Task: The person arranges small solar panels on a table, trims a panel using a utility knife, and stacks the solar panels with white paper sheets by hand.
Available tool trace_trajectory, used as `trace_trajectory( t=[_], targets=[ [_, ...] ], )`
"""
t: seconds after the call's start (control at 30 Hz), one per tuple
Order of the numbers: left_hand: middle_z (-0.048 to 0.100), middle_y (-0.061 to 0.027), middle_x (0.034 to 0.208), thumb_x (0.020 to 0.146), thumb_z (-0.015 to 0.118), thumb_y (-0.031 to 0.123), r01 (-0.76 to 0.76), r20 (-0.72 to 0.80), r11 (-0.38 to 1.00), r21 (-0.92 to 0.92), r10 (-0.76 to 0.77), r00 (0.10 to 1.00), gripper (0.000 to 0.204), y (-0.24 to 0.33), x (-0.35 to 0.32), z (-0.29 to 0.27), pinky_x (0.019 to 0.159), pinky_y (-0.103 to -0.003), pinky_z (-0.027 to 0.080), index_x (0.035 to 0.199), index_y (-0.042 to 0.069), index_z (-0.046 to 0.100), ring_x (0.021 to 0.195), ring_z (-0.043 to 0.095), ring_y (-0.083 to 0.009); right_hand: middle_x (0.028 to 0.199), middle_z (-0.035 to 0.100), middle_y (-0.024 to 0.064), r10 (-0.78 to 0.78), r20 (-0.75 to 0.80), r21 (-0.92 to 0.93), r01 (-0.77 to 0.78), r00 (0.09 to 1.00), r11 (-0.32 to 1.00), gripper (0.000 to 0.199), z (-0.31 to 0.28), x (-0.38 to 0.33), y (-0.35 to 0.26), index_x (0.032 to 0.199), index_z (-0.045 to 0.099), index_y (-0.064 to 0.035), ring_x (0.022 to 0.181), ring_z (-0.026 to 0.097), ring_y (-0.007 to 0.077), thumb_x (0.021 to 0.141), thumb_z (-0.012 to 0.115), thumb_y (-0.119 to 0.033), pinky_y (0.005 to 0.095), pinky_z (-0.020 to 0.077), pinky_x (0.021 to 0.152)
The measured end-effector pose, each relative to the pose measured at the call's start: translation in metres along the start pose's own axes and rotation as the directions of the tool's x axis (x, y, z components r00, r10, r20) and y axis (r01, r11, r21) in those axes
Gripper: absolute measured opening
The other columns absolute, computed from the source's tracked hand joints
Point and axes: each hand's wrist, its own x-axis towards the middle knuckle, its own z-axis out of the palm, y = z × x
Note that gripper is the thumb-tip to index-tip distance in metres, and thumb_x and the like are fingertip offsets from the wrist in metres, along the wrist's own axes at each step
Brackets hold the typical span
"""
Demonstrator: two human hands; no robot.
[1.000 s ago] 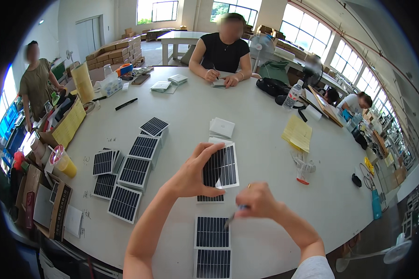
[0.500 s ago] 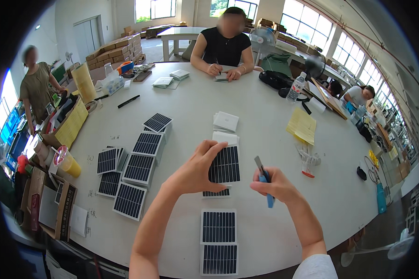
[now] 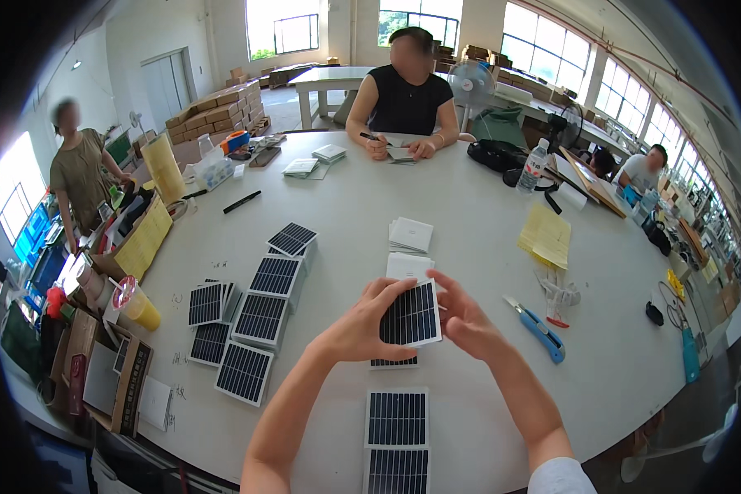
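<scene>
My left hand (image 3: pixel 358 323) grips a small solar panel (image 3: pixel 409 317) by its upper and lower edges, thumb below and fingers above, dark cell side up. At that panel's right edge is my right hand (image 3: pixel 471 323), fingers spread and curved; whether they touch it I cannot tell. Beneath, another solar panel (image 3: pixel 393 362) partly shows. Nearer me, two solar panels (image 3: pixel 398 417) lie end to end. White square pieces (image 3: pixel 410 236) are piled beyond my hands. To the right lies a blue utility knife (image 3: pixel 543 336), blade out.
Stacks of solar panels (image 3: pixel 261 319) stand to the left. A drink cup (image 3: pixel 137 305) and an open carton (image 3: pixel 128 383) sit at the left edge. Yellow paper (image 3: pixel 545 237) and a water bottle (image 3: pixel 533 165) are on the right. Across the table, a person (image 3: pixel 403 99) holds a pen.
The utility knife has left my right hand and lies on the table. That hand has moved left to the panel, which my left hand still holds, now tilted.
</scene>
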Motion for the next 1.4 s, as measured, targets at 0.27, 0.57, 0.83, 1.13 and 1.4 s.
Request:
trace_trajectory(
  t=[0.27,0.57,0.83,1.13,1.4],
  targets=[
    [0.040,-0.0128,0.126,0.058,0.081,0.021,-0.021,0.032,0.980,-0.199,0.028,0.999,0.097,0.007,0.000,-0.011,0.098,-0.036,0.038,0.140,0.010,0.032,0.115,0.045,-0.0279,0.104,0.059,0.0029,-0.003,-0.042,0.184,0.011,0.999,0.983,0.035,0.006,0.026,-0.001,0.119,0.051,-0.0040,0.091,0.060,0.0087,0.090,0.060,-0.021,0.0239,0.0520,0.077],
    [0.038,-0.0147,0.128,0.059,0.080,0.022,0.046,0.028,0.994,0.100,-0.049,0.998,0.098,0.013,0.010,-0.015,0.099,-0.037,0.039,0.141,0.009,0.029,0.120,0.039,-0.0314,0.093,0.059,0.0007,0.071,-0.245,-0.002,-0.074,0.967,0.997,0.025,0.017,0.031,-0.007,0.115,0.053,-0.0064,0.078,0.056,0.0050,0.093,0.053,-0.017,0.0222,0.0483,0.065],
    [0.019,-0.0154,0.148,0.066,0.060,0.072,0.016,-0.179,0.845,0.535,0.095,0.979,0.111,0.005,0.015,0.028,0.108,-0.058,0.003,0.145,0.006,0.016,0.140,0.007,-0.0358,0.095,0.056,0.0033,-0.219,-0.396,-0.312,0.094,0.892,0.945,0.028,0.032,0.041,0.009,0.117,0.051,-0.0003,0.079,0.054,0.0063,0.090,0.049,-0.010,0.0220,0.0468,0.068],
    [0.027,-0.0149,0.144,0.070,0.071,0.054,-0.002,-0.430,0.928,0.373,0.175,0.886,0.092,-0.025,0.010,0.011,0.104,-0.049,0.027,0.141,0.018,0.027,0.132,0.027,-0.0376,0.079,0.055,0.0050,-0.263,-0.231,-0.561,0.093,0.937,0.822,0.030,0.048,0.028,0.000,0.118,0.050,0.0021,0.057,0.045,0.0059,0.090,0.050,-0.008,0.0235,0.0398,0.052],
    [0.060,-0.0108,0.075,0.089,0.060,0.020,0.212,-0.335,0.949,-0.231,-0.282,0.899,0.025,-0.028,0.004,0.021,0.061,-0.028,0.046,0.101,0.001,0.049,0.066,0.054,-0.0128,0.091,0.054,-0.0004,-0.104,-0.261,-0.365,0.002,0.960,0.931,0.025,0.034,0.031,0.000,0.115,0.050,-0.0039,0.076,0.048,0.0024,0.090,0.047,-0.008,0.0199,0.0430,0.069]
  ],
)
